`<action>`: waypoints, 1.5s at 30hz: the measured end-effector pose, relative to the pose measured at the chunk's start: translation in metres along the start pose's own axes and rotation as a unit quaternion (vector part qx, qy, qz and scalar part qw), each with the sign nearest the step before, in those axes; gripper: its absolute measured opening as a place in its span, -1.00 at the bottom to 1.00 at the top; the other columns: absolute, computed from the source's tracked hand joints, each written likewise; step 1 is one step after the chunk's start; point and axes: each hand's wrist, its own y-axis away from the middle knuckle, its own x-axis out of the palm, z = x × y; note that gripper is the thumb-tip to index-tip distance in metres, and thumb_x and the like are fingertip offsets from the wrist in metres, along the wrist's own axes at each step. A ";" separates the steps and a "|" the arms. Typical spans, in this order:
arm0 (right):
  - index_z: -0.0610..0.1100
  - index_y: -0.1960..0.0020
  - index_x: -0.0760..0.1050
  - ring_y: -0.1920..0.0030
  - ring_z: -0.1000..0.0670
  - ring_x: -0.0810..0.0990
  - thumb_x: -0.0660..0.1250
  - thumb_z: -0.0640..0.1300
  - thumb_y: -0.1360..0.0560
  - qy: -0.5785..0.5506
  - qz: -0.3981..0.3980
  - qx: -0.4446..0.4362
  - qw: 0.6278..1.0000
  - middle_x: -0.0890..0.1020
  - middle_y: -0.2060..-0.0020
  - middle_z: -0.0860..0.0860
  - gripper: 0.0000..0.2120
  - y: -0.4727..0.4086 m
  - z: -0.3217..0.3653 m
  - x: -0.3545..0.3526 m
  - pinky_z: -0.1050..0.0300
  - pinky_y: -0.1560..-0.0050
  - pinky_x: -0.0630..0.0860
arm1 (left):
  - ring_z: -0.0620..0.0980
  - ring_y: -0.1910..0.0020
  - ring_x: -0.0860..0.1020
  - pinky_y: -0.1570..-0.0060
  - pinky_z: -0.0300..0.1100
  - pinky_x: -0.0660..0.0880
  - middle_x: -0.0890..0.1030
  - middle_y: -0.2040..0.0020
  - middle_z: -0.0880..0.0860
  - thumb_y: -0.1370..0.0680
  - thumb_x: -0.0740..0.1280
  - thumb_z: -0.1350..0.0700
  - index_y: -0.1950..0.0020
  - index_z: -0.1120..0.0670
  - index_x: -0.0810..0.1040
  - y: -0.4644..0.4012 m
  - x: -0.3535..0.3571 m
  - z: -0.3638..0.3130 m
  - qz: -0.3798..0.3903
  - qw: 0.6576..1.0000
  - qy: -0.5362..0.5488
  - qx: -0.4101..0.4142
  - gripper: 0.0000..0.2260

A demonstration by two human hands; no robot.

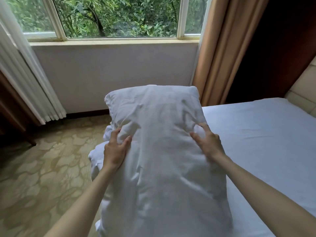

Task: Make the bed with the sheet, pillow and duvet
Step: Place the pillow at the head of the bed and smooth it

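Two hands | left hand [114, 148] and right hand [207, 142] squeeze pillow [159, 151] sides | lay it flat at bed [266, 137] head

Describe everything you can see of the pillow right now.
The pillow is white, plump and soft-looking, in a creased cloth case. It is held up lengthwise, its far end toward the window, over the bed's near left edge. The left hand and right hand grip its two sides, fingers dug into the fabric. More white bedding bunches beneath it.
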 end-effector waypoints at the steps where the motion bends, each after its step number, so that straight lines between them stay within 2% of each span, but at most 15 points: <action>1: 0.14 -0.30 0.34 -0.15 -0.23 0.51 0.28 0.32 -0.42 -0.008 -0.007 -0.006 1.000 0.55 -0.18 -0.13 -0.49 0.009 0.000 -0.006 -0.05 -0.09 0.48 | 0.11 -0.05 0.56 -0.10 -0.06 0.45 0.62 -0.06 0.05 -0.51 0.37 -0.09 -0.35 -0.12 0.39 0.009 -0.003 -0.005 -0.001 1.000 0.008 0.001 -0.58; 4: 0.08 -0.29 0.38 -0.11 -0.26 0.54 0.33 0.25 -0.43 -0.025 -0.026 -0.021 0.999 0.60 -0.13 -0.13 -0.50 0.041 -0.002 -0.024 -0.08 -0.07 0.51 | 0.05 -0.01 0.56 -0.01 -0.12 0.44 0.60 0.06 -0.03 -0.53 0.36 -0.03 -0.30 -0.06 0.43 0.042 -0.010 -0.024 -0.003 0.999 0.029 0.024 -0.65; 7: -0.01 -0.29 0.42 -0.11 -0.25 0.55 0.38 0.19 -0.43 -0.042 -0.043 -0.019 0.998 0.61 -0.11 -0.15 -0.49 0.077 -0.011 -0.041 -0.03 -0.06 0.51 | 0.02 0.04 0.55 0.06 -0.17 0.41 0.56 0.13 -0.09 -0.55 0.35 -0.02 -0.22 -0.07 0.45 0.078 -0.017 -0.035 0.007 0.999 0.024 0.042 -0.74; 11: -0.07 -0.30 0.43 -0.17 -0.21 0.53 0.41 0.12 -0.44 -0.063 -0.068 0.000 0.996 0.59 -0.16 -0.13 -0.49 0.128 -0.025 -0.061 0.07 -0.06 0.44 | -0.01 -0.02 0.53 0.05 -0.22 0.34 0.56 -0.03 -0.07 -0.57 0.32 -0.03 -0.29 -0.03 0.43 0.119 -0.020 -0.042 0.023 0.998 0.018 0.062 -0.69; 13: -0.06 -0.29 0.43 -0.20 -0.17 0.50 0.42 0.10 -0.43 -0.075 -0.079 0.021 0.994 0.58 -0.18 -0.10 -0.50 0.151 -0.032 -0.068 0.12 -0.04 0.39 | -0.03 0.00 0.51 0.10 -0.30 0.28 0.55 -0.02 -0.08 -0.56 0.34 -0.01 -0.28 -0.01 0.44 0.136 -0.019 -0.043 0.024 0.997 0.016 0.069 -0.69; 16: -0.04 -0.29 0.43 -0.22 -0.09 0.48 0.44 0.06 -0.42 -0.095 -0.094 0.047 0.990 0.56 -0.19 -0.01 -0.51 0.183 -0.042 -0.077 0.21 -0.01 0.34 | -0.05 0.01 0.52 0.08 -0.34 0.32 0.57 0.01 -0.08 -0.54 0.37 0.00 -0.26 0.00 0.45 0.162 -0.016 -0.046 0.030 0.997 0.030 0.071 -0.69; 21: -0.07 -0.26 0.45 -0.18 -0.03 0.49 0.47 0.01 -0.41 -0.105 -0.115 0.056 0.986 0.55 -0.12 0.06 -0.53 0.223 -0.064 -0.094 0.31 0.03 0.29 | -0.05 -0.01 0.56 -0.06 -0.11 0.47 0.60 0.01 -0.10 -0.51 0.40 -0.01 -0.24 -0.07 0.44 0.196 -0.007 -0.052 0.037 0.996 0.036 0.073 -0.67; 25: -0.09 -0.24 0.46 -0.17 0.00 0.49 0.48 -0.01 -0.40 -0.113 -0.128 0.057 0.984 0.52 -0.05 0.11 -0.54 0.242 -0.091 -0.112 0.37 0.05 0.27 | -0.09 -0.03 0.54 -0.09 -0.12 0.45 0.60 -0.05 -0.10 -0.50 0.42 0.00 -0.23 -0.04 0.47 0.218 0.008 -0.073 0.042 0.994 0.021 0.103 -0.67; 29: -0.12 -0.23 0.47 -0.17 -0.01 0.49 0.49 -0.04 -0.39 -0.121 -0.128 0.073 0.982 0.54 -0.04 0.07 -0.54 0.260 -0.132 -0.140 0.32 0.01 0.29 | -0.18 -0.04 0.51 -0.02 -0.26 0.38 0.57 -0.07 -0.13 -0.50 0.43 0.02 -0.22 -0.01 0.49 0.254 0.042 -0.091 0.071 0.991 0.008 0.109 -0.68; 34: -0.10 -0.25 0.43 -0.07 -0.01 0.48 0.47 -0.01 -0.42 -0.117 -0.071 0.115 0.984 0.54 -0.04 0.00 -0.54 0.287 -0.204 -0.185 0.22 0.03 0.32 | -0.06 0.01 0.53 0.13 -0.27 0.32 0.59 -0.03 -0.04 -0.48 0.44 0.06 -0.20 0.01 0.50 0.325 0.110 -0.102 0.102 0.992 -0.006 0.081 -0.69; 40: -0.07 -0.26 0.42 -0.15 -0.09 0.48 0.45 0.02 -0.43 -0.099 -0.025 0.158 0.982 0.55 -0.10 -0.07 -0.54 0.310 -0.294 -0.243 0.15 0.00 0.37 | 0.02 0.02 0.56 0.05 -0.10 0.43 0.61 -0.03 -0.05 -0.53 0.37 0.05 -0.22 -0.10 0.49 0.394 0.188 -0.108 0.146 0.987 -0.036 0.047 -0.73; 42: -0.08 -0.26 0.43 -0.14 -0.07 0.46 0.43 0.02 -0.45 -0.094 -0.008 0.168 0.981 0.54 -0.09 -0.05 -0.57 0.316 -0.318 -0.258 0.15 0.00 0.36 | -0.02 0.02 0.56 0.03 -0.17 0.41 0.61 -0.01 -0.09 -0.51 0.34 0.06 -0.20 -0.10 0.52 0.410 0.209 -0.111 0.160 0.985 -0.045 0.043 -0.74; 45: -0.09 -0.18 0.46 -0.05 -0.03 0.46 0.42 -0.03 -0.46 -0.087 0.000 0.183 0.979 0.54 0.00 -0.01 -0.67 0.319 -0.348 -0.275 0.14 0.06 0.38 | -0.11 0.10 0.53 0.13 -0.32 0.32 0.62 0.04 -0.09 -0.50 0.33 0.13 -0.11 -0.04 0.58 0.427 0.238 -0.120 0.172 0.984 -0.037 0.029 -0.79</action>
